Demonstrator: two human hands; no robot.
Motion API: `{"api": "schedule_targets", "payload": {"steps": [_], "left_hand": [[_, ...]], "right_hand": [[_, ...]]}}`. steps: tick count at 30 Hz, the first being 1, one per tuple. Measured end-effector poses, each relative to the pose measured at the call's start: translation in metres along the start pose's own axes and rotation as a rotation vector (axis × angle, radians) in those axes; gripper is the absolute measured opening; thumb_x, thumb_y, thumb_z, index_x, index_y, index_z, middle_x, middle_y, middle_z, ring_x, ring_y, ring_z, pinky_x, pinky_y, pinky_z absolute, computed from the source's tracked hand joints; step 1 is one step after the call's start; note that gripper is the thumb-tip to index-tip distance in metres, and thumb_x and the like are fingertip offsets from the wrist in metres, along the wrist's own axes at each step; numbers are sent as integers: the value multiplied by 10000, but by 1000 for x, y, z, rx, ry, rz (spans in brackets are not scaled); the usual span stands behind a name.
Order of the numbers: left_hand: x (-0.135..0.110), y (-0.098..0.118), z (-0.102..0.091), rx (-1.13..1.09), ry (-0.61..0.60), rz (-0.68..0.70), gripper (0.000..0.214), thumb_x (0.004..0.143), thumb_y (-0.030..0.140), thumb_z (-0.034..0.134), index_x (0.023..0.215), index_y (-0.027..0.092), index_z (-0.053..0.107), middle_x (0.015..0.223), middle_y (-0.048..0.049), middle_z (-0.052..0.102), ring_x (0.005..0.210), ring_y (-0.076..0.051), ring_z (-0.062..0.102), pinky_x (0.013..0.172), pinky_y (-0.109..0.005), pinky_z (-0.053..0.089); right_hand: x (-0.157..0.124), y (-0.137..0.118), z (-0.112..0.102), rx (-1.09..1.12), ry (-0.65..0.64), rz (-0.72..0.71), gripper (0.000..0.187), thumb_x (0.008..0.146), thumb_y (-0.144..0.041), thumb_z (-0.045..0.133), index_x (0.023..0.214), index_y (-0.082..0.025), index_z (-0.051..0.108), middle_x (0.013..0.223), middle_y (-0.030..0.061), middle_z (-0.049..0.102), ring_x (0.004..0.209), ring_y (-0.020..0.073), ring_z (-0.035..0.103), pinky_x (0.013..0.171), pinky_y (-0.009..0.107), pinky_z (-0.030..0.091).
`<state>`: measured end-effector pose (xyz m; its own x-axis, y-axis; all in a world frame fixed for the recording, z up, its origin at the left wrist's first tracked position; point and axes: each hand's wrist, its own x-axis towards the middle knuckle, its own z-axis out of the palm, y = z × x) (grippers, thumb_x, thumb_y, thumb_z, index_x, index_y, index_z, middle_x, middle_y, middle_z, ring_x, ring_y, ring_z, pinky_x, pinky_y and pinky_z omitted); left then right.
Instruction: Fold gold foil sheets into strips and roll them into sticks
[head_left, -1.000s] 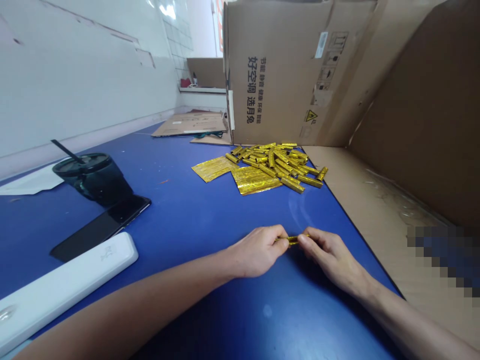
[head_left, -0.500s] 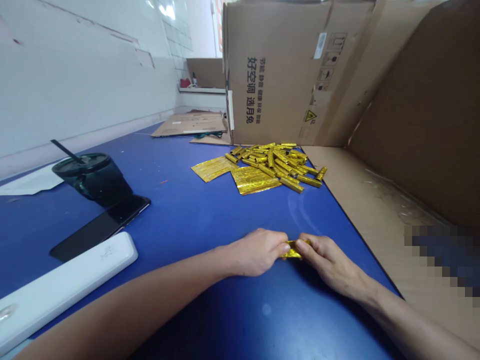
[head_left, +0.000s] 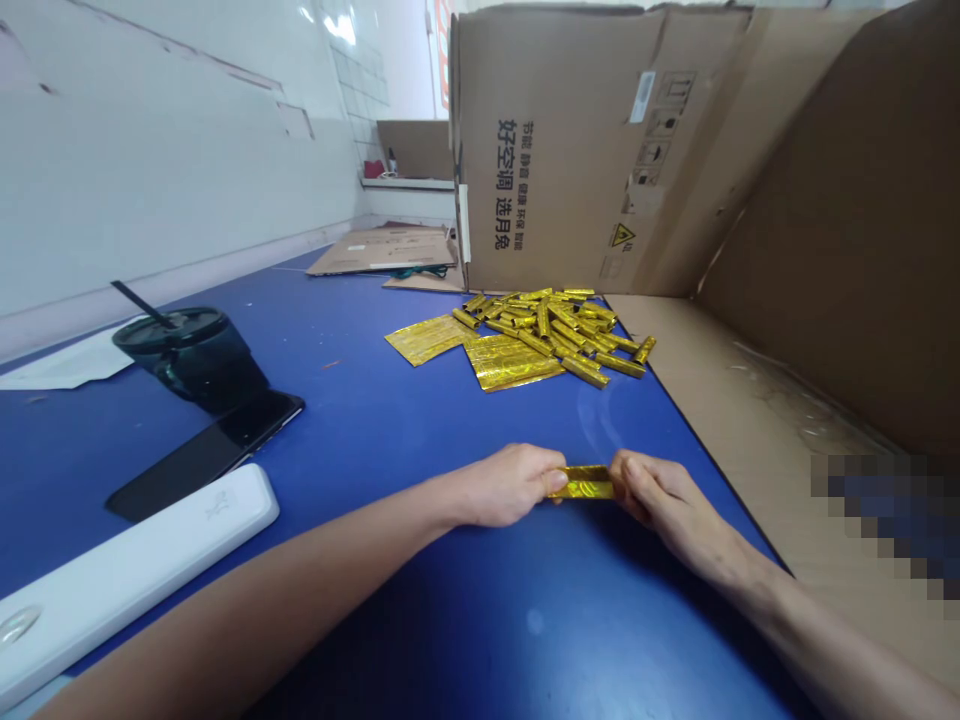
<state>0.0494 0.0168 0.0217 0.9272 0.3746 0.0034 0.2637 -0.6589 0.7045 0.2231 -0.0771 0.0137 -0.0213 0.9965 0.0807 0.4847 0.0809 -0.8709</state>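
A folded strip of shiny gold foil paper (head_left: 586,487) is stretched between my two hands, above the near part of the blue table. My left hand (head_left: 517,485) pinches its left end between thumb and fingers. At the right end, my right hand (head_left: 651,486) is closed on the strip with curled fingers. Beyond my hands lies a pile of folded gold foil pieces (head_left: 566,330). Two flat gold foil sheets, one farther left (head_left: 424,340) and one nearer (head_left: 512,364), lie at the pile's left side.
A dark lidded cup with a straw (head_left: 199,355), a black phone (head_left: 202,455) and a long white case (head_left: 142,580) stand or lie on the left. A large cardboard box (head_left: 570,150) rises behind the pile. Flat cardboard (head_left: 386,250) lies at the back.
My hands have moved apart, the right one shifting rightward and slightly up. More of the gold strip now shows between them, with a fold along its length.
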Motion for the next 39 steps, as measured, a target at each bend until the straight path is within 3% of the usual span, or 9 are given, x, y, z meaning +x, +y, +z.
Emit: {"api": "schedule_targets", "payload": {"steps": [5,11,18,22,28,33,39], "left_hand": [[-1,2,6,-57,20,-17,236,842,247,313,661,153,433,608,42,437,567,-76,407,523,-177,299],[-3,9,9,-53,-21,-78,246,838,295,319,664,165,433,570,42,454,523,-77,420,484,-177,293],[-8,21,16,3,33,-41,240,846,267,313,663,172,437,580,33,515,540,-86,464,507,-185,309],[-7,19,10,-62,12,-98,280,838,295,320,624,164,444,514,42,491,495,-80,459,481,-181,303],[-2,10,0,-126,156,-125,256,818,275,352,613,158,452,503,57,451,476,-66,406,484,-175,302],[1,3,6,-202,276,-175,259,818,316,355,633,160,445,478,61,427,436,-63,382,451,-176,302],[3,0,19,-505,228,-224,306,822,434,312,709,166,405,496,44,492,358,-62,422,363,-164,290]], "right_hand": [[-3,-7,4,-50,23,4,365,828,-468,343,579,-203,311,550,-57,273,491,92,238,432,217,219],[-6,-7,8,-85,-49,-54,334,849,-384,343,570,-200,334,540,-55,277,483,92,257,444,219,242],[-10,-6,21,-119,-98,-146,319,872,-339,310,620,-189,436,560,-34,415,510,99,378,499,216,317],[-10,-5,15,-159,19,-145,343,856,-378,321,576,-194,392,519,-42,349,473,94,326,453,216,295],[-3,1,3,-177,209,-95,368,836,-424,335,542,-203,336,508,-48,280,458,92,267,411,217,252],[-3,1,6,-218,278,-113,370,836,-421,336,533,-208,329,499,-48,285,444,92,272,402,220,248],[-6,-1,10,-271,343,-157,363,836,-412,346,534,-212,328,491,-53,269,430,93,258,410,230,232]]}}
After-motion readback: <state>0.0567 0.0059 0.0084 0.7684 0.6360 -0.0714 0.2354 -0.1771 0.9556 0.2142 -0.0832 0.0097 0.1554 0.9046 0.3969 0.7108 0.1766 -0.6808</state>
